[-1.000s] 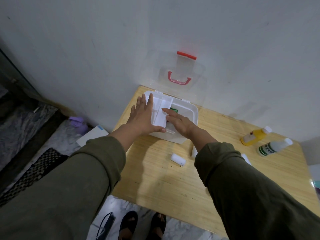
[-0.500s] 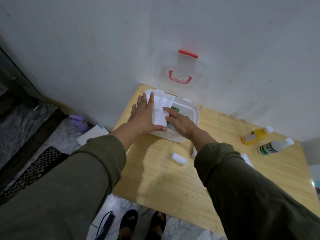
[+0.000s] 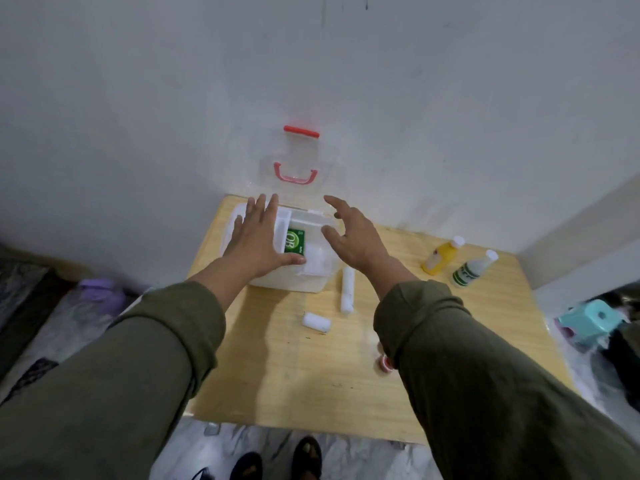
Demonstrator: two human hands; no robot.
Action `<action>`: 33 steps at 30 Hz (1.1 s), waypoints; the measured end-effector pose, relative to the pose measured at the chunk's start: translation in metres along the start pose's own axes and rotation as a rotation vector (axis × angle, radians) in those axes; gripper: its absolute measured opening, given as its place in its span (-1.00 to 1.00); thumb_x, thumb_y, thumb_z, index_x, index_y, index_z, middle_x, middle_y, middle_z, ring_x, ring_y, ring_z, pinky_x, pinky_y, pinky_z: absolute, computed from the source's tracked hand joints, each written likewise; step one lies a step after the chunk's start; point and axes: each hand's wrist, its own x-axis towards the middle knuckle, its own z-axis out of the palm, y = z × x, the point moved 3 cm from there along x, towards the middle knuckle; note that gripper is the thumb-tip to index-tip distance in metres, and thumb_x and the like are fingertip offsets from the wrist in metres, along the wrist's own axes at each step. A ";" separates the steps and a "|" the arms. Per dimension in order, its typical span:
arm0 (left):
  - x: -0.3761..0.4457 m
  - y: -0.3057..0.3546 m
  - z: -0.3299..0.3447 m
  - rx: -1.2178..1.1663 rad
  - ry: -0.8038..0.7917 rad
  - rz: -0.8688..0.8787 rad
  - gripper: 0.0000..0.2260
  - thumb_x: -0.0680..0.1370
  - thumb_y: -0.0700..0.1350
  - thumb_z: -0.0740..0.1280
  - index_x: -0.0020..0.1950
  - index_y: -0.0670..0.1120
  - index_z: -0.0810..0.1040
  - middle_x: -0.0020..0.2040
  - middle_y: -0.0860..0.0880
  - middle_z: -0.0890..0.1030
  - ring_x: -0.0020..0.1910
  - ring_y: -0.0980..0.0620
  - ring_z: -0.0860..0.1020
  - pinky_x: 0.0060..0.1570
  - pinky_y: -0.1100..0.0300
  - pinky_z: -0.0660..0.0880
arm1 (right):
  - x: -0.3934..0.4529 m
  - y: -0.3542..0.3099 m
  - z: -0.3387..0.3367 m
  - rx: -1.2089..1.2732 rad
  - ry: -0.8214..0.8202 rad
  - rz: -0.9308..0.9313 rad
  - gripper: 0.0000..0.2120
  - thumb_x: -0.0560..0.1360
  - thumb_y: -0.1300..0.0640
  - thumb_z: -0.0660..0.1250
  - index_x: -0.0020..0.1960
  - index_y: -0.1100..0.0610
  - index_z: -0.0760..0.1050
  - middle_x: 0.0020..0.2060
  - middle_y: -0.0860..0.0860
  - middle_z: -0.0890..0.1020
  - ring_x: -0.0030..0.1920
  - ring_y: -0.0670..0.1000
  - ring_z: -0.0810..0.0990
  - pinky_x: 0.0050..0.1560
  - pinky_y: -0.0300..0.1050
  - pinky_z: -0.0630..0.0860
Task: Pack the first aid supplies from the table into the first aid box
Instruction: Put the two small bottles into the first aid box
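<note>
Here, box: the white first aid box (image 3: 287,284) sits open at the far left corner of the wooden counter (image 3: 294,368), against the wall.
Lid: the clear lid (image 3: 298,168) stands upright against the wall, with a red handle (image 3: 295,174) and a red latch (image 3: 301,131) at its top edge.
Inside the box: a green packet (image 3: 295,241) with white lettering lies in the middle, and a white item (image 3: 317,256) lies just to its right.
Left hand: the left hand (image 3: 254,237) lies flat, fingers spread, over the left part of the box, thumb at the near rim; it grips nothing.
Right hand: the right hand (image 3: 353,233) hovers above the box's right edge, fingers loosely curled and apart, empty.
On the counter: a long white roll (image 3: 347,289) lies just beside the box's right near corner; a short white roll (image 3: 316,321) lies nearer the person.
Bottles: a yellow bottle (image 3: 441,256) and a white bottle with a green label (image 3: 472,268) lie side by side, well apart from the box on the right.
Small red item: a small red item (image 3: 383,362) is partly hidden by the right sleeve (image 3: 467,375); what it is cannot be told.
</note>
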 end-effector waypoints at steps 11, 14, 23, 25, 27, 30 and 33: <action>0.019 0.128 0.026 -0.040 -0.051 0.301 -0.04 0.37 0.19 0.44 0.54 0.06 -0.14 0.58 -0.05 -0.07 0.55 -0.06 -0.15 0.50 -0.09 -0.01 | -0.054 0.075 -0.099 -0.152 0.255 0.176 -0.39 0.51 0.05 0.31 0.46 -0.17 0.11 0.30 0.08 0.37 0.04 0.09 0.58 0.10 -0.01 0.52; 0.026 0.160 0.052 -0.083 -0.092 0.360 -0.13 0.43 0.16 0.40 0.53 0.15 -0.11 0.57 -0.04 0.01 0.56 -0.04 -0.09 0.49 -0.12 0.05 | -0.070 0.111 -0.117 -0.185 0.348 0.223 -0.39 0.51 0.05 0.32 0.46 -0.18 0.13 0.31 0.08 0.34 0.01 0.08 0.57 0.00 -0.10 0.48; 0.050 0.233 0.142 -0.128 0.109 0.479 -0.40 0.52 0.02 0.33 0.50 0.13 0.15 0.47 -0.02 0.32 0.50 -0.04 0.19 0.42 -0.08 0.19 | -0.099 0.228 -0.141 -0.292 0.566 0.225 -0.46 0.45 0.11 0.35 0.40 -0.06 0.31 0.21 0.12 0.43 -0.04 0.13 0.55 -0.27 -0.13 0.46; 0.056 0.239 0.160 -0.120 0.152 0.479 -0.42 0.53 0.00 0.31 0.50 0.13 0.16 0.46 -0.03 0.34 0.49 -0.07 0.20 0.41 -0.11 0.18 | -0.097 0.248 -0.138 -0.299 0.571 0.199 -0.46 0.44 0.11 0.37 0.39 -0.04 0.34 0.18 0.14 0.45 -0.06 0.13 0.55 -0.30 -0.15 0.43; 0.061 0.243 0.174 -0.140 0.178 0.454 -0.44 0.54 -0.01 0.29 0.50 0.14 0.16 0.44 -0.03 0.37 0.49 -0.10 0.21 0.42 -0.11 0.16 | -0.095 0.265 -0.131 -0.287 0.555 0.180 -0.46 0.44 0.09 0.37 0.39 -0.03 0.34 0.17 0.14 0.46 -0.06 0.13 0.56 -0.30 -0.16 0.42; 0.067 0.247 0.188 -0.175 0.199 0.439 -0.47 0.56 0.00 0.27 0.49 0.15 0.16 0.40 -0.02 0.42 0.45 -0.11 0.28 0.41 -0.09 0.20 | -0.091 0.286 -0.122 -0.219 0.546 0.167 -0.48 0.47 0.05 0.35 0.40 -0.04 0.32 0.16 0.12 0.47 -0.05 0.10 0.56 -0.26 -0.16 0.44; 0.074 0.251 0.198 -0.184 0.203 0.453 -0.49 0.57 -0.01 0.27 0.48 0.16 0.17 0.37 -0.02 0.45 0.39 -0.07 0.35 0.37 -0.05 0.28 | -0.086 0.298 -0.118 -0.168 0.534 0.151 -0.51 0.50 0.04 0.31 0.40 -0.04 0.30 0.16 0.10 0.49 -0.02 0.07 0.57 -0.20 -0.16 0.45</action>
